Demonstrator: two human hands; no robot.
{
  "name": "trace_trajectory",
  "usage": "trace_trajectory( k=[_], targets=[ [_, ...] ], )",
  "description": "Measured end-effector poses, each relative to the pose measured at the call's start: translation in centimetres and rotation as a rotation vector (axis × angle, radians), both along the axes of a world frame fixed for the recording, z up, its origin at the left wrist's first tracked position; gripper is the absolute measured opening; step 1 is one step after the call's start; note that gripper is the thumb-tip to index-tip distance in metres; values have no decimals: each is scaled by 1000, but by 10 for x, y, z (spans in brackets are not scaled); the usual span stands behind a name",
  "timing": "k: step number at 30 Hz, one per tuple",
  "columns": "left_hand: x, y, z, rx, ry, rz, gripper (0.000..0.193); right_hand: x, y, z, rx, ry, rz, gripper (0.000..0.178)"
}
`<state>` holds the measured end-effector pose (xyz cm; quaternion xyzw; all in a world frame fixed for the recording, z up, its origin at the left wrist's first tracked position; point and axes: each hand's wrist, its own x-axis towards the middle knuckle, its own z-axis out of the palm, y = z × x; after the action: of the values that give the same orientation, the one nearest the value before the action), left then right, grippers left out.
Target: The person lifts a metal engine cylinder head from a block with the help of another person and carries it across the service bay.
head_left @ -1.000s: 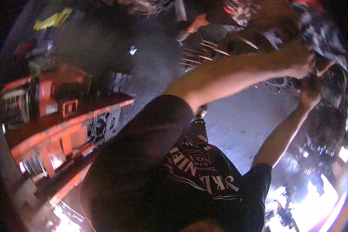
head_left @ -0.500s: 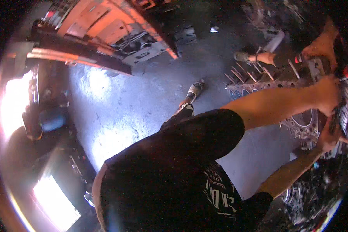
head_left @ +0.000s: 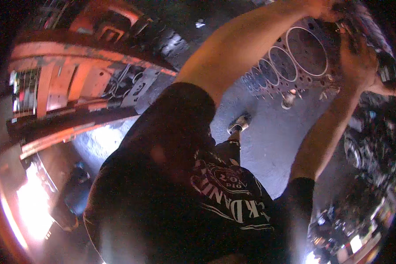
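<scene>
**Both hands up at a multi-bore gasket**

Flat grey head gasket, a row of round steel-ringed bores, held at upper right. Left hand at its top edge, right hand at its right edge; both seem to grip it, finger closure too blurred to tell. Orange machine frame at left. Grey concrete floor below. Cluttered dark parts at right, contents unreadable.

Dim, warm-tinted workshop view with heavy fisheye bending

Glare burns out at the lower left and lower right rims; the black printed T-shirt sits in deep shadow, the grey concrete floor catches soft light, and the edges smear into blur and black.
</scene>
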<state>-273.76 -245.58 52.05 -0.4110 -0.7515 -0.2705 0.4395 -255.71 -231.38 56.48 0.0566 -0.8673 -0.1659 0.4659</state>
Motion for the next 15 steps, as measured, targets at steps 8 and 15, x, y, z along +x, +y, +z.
trace_trajectory(
  k=[8, 15],
  targets=[
    [150, 10, 13, -65, 55, -210, 44, 129, -6, -35, -185, 100, -68, 35],
    [264, 36, 13, 142, 18, -233, 38, 203, 82, -69, -385, 166, 112, 38]
  ],
)
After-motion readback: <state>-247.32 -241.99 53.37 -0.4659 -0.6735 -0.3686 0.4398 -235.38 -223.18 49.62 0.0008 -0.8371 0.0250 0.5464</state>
